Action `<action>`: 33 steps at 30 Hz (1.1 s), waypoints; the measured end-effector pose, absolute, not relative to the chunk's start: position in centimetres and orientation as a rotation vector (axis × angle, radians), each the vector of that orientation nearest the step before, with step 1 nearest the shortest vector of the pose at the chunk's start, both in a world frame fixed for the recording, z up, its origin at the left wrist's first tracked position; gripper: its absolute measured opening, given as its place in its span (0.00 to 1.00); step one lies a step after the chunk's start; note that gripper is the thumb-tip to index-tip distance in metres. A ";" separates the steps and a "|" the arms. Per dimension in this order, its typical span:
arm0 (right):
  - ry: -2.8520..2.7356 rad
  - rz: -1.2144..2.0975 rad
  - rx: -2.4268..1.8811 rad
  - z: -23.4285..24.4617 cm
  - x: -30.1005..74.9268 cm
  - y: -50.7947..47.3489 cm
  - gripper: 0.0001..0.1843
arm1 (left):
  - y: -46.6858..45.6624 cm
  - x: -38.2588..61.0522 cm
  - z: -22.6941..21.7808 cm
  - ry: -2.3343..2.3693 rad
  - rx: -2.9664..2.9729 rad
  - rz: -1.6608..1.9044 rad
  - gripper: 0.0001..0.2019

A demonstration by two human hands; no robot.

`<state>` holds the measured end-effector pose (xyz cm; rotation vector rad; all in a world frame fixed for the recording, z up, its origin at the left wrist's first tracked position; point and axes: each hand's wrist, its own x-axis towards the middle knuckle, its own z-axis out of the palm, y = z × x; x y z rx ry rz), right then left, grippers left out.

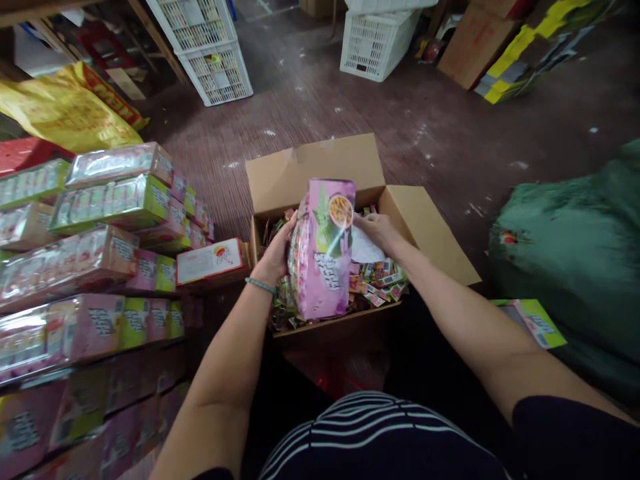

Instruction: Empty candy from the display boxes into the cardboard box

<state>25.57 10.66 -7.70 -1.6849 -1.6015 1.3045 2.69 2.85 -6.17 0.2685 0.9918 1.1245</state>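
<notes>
An open cardboard carton (320,167) stands on the floor below me, its flaps spread. Over its middle, my left hand (275,250) and my right hand (377,230) grip opposite sides of a pink package (325,267) printed with passion fruit. The package stands tilted, with a clear wrapped bundle showing on its left side. A white sheet (367,247) lies under my right fingers. Many small colourful sachets (380,283) fill the carton, and the package hides part of them.
Stacks of pink and green shrink-wrapped packs (90,267) rise close on the left. A green sack (565,247) lies to the right. White plastic crates (215,53), a yellow sack (70,107) and cardboard boxes (480,47) stand beyond, across a speckled floor (320,100).
</notes>
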 end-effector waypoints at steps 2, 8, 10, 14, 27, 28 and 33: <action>-1.729 0.975 -1.896 -7.7 27.8 11.8 0.30 | 2.6 1.4 -6.9 1.194 0.287 0.973 0.19; -1.750 0.568 -1.955 -7.6 29.3 12.3 0.31 | 1.2 0.7 -8.3 1.345 0.359 0.914 0.13; -1.702 0.568 -1.948 -7.1 29.5 12.1 0.30 | 1.2 0.4 -8.3 1.351 0.329 0.928 0.14; -1.444 0.950 -1.810 -5.1 31.1 12.0 0.27 | 1.5 -0.5 -8.5 1.311 0.194 0.923 0.17; -1.673 1.320 -1.010 -6.2 25.5 1.4 0.70 | 1.1 5.7 -7.1 0.752 -0.009 1.528 0.42; -1.642 1.211 -1.008 -6.5 25.2 1.0 0.68 | 1.1 6.2 -7.1 0.746 -0.020 1.556 0.41; -1.456 0.962 -0.896 -6.6 26.0 1.5 0.51 | 1.2 7.1 -6.7 0.691 -0.048 1.586 0.44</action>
